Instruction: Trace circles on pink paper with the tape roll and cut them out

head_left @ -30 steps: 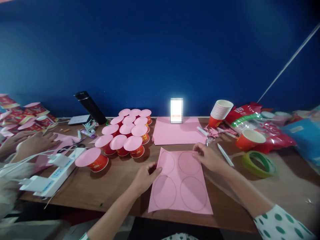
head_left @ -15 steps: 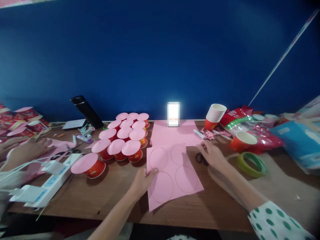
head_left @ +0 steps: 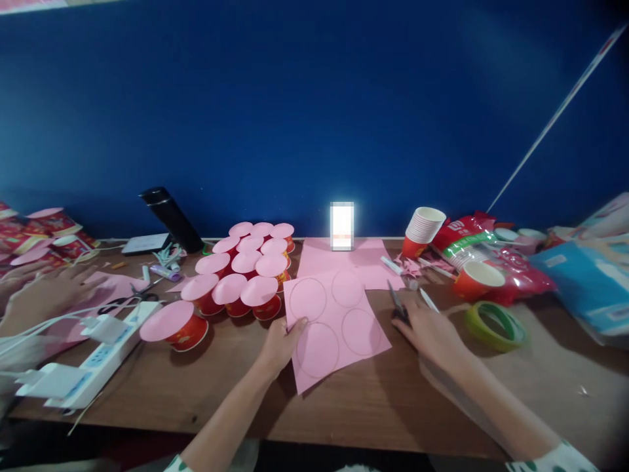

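One circle-marked pink sheet (head_left: 339, 322) is stretching rightward from the left grip (head_left: 279, 347), which is pinching its left edge; the right grip (head_left: 428, 329) is holding dark-handled scissors (head_left: 397, 303), and a green tape roll (head_left: 474, 322) is lying to that grip's right.

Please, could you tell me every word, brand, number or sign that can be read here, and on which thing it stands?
No text can be read with certainty.
Red bag: white print, too blurred.
Blue pack: pale label, too small.
Cup beside the power strip: gold marks, too small.
Bright screen: pixelated, nothing legible.
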`<state>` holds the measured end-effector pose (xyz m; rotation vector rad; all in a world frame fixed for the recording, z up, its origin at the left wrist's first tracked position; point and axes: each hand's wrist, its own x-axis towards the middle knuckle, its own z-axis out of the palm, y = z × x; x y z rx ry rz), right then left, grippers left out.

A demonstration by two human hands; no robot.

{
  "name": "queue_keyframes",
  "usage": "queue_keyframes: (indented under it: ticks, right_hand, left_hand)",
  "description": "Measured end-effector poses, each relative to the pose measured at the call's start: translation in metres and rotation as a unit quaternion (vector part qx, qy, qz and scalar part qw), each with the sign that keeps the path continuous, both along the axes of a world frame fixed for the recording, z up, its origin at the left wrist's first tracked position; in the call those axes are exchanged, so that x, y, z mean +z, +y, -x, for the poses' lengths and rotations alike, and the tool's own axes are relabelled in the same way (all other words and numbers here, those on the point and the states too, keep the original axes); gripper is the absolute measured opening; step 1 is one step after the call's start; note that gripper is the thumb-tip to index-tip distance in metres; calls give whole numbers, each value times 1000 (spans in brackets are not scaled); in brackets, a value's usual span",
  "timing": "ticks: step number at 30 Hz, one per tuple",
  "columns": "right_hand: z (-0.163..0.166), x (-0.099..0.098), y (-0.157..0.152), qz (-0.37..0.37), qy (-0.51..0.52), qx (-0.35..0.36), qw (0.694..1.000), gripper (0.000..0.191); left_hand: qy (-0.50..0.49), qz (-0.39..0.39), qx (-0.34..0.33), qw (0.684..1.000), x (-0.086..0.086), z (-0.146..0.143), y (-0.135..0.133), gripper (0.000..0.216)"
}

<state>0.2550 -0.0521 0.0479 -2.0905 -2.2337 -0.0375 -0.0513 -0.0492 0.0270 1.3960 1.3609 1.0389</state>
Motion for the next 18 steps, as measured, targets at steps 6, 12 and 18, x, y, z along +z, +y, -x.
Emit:
queue_keyframes:
  ticks: [6, 12, 18]
  right_hand:
    - [-10, 2, -1, 85, 44, 40, 995, 21]
    - [-24, 2, -6, 60, 210, 49, 975, 39]
    - [-16, 18, -42, 171, 534, 59, 826, 41]
  left_hand:
    - [-17, 9, 21, 1000, 9, 0, 3, 32]
    - [-79, 32, 53, 995, 16, 2, 4, 36]
    - [-133, 25, 80, 988, 26, 4, 12, 41]
